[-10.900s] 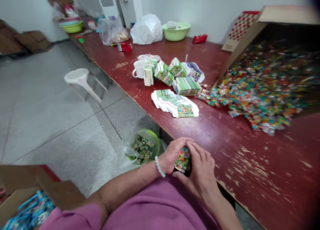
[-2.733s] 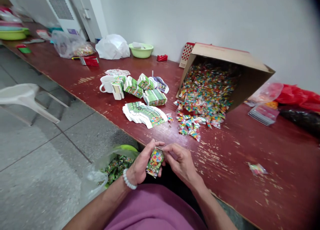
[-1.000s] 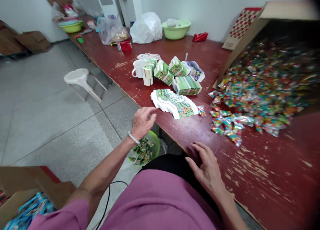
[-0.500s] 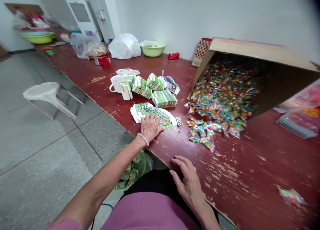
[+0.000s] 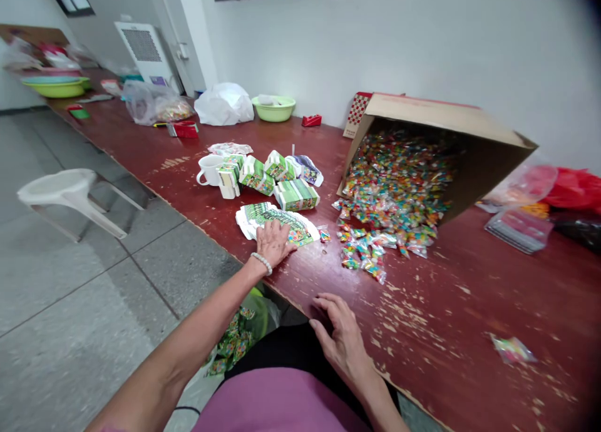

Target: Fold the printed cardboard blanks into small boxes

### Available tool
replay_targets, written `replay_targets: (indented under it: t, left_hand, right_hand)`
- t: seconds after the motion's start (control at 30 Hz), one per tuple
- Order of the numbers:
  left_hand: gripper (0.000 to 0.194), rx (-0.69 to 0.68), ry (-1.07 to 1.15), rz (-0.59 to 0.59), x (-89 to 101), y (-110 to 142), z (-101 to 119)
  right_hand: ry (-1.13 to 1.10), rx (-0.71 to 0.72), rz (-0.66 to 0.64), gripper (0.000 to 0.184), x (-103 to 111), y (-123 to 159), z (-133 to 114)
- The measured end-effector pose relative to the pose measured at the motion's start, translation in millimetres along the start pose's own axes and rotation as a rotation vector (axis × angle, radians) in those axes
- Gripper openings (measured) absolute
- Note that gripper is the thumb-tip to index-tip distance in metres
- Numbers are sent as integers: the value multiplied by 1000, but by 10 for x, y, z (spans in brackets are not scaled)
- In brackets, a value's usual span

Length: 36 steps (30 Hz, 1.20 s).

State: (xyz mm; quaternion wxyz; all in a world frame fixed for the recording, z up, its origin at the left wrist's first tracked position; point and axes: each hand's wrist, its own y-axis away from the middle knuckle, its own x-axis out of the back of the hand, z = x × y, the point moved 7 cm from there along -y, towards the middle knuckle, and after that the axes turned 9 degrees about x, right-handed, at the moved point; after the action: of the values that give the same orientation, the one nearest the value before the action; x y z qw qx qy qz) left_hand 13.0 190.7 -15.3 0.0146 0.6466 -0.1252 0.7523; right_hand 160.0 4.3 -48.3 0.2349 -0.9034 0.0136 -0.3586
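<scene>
item: one overlapping fan of green-and-white printed cards [image 5: 287,218], flat on the worn red table [image 5: 436,300], lying under the left hand [image 5: 273,241] and reaching out past it on both sides. left hand: palm down, fingers slightly bent, tips resting on the fan (from where i stand, i cannot tell whether it has pinched a card); bead bracelet [image 5: 263,262] at the wrist. right hand [image 5: 340,333]: half open, fingers curved, thumb apart, nothing seen in its grasp; at the table's near edge, apart from the fan. also: one small clear packet [image 5: 323,233], just beside the fan's right end; green bundles [image 5: 297,195] behind the fan; white mug [image 5: 210,168] beside them; tipped cardboard box [image 5: 493,163], colourful packets [image 5: 399,181] spilling from its mouth.
</scene>
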Motion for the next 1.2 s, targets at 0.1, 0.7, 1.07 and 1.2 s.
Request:
replay_targets:
  t: [0.1, 0.7, 1.07, 1.2]
  left_hand:
    - [41, 27, 59, -16, 34, -67, -4]
    - [55, 97, 1619, -1324, 153, 1527, 585]
    - [50, 62, 1826, -1502, 173, 1701, 821]
    - [55, 61, 1827, -1450, 257, 1666, 791]
  right_hand:
    - [-27, -8, 10, 28, 9, -5, -4]
    - [-1007, -451, 58, 29, 151, -274, -92]
    - [-985, -339, -30, 59, 349, -240, -417]
    - [-979, -269, -4, 68, 376, -235, -438]
